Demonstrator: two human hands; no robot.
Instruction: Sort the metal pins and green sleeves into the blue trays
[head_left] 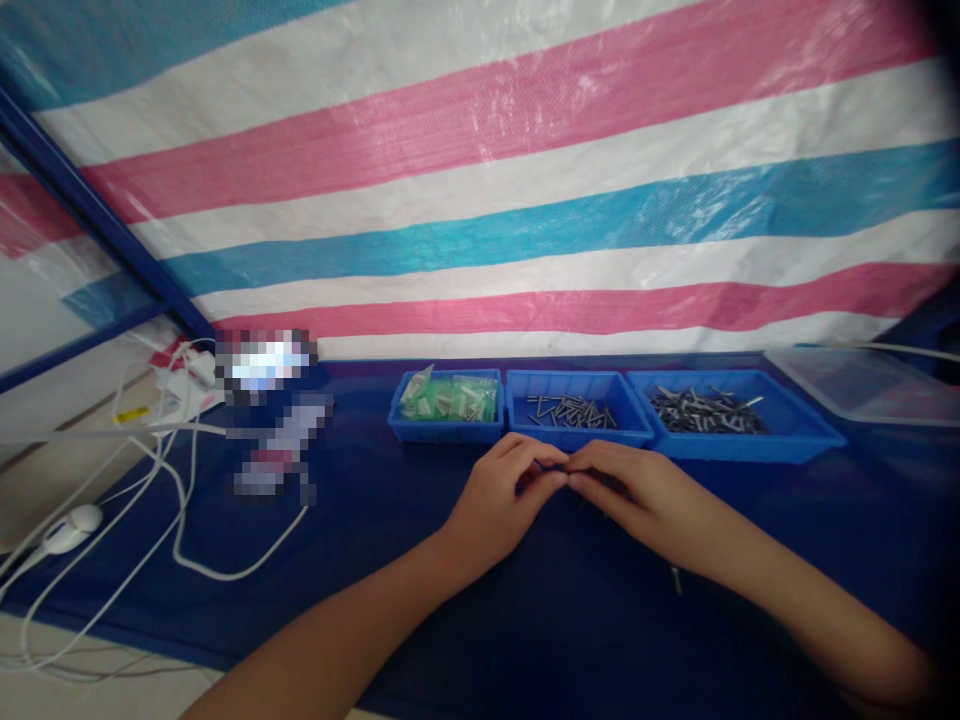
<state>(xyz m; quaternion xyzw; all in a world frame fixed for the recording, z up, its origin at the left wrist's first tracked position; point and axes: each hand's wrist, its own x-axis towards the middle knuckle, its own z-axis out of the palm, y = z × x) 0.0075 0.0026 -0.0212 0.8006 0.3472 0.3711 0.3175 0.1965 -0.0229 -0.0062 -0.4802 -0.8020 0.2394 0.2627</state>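
My left hand [501, 495] and my right hand [637, 490] meet fingertip to fingertip over the blue table cover [390, 560], just in front of the middle bin. Both pinch together on something too small to make out. Three blue bins stand in a row behind them. The left bin [445, 432] holds small green and clear parts. The middle bin [576, 434] holds thin metal pins. The right bin [742, 442] holds a heap of darker metal pins. A single small pin [676, 580] lies on the cover under my right forearm.
A clear plastic tray [862, 385] sits at the far right. White cables [180, 520] and a white mouse-like device [71, 528] lie at the left, beside blurred items [274, 420]. A striped pink, white and blue tarp [525, 170] hangs behind the table.
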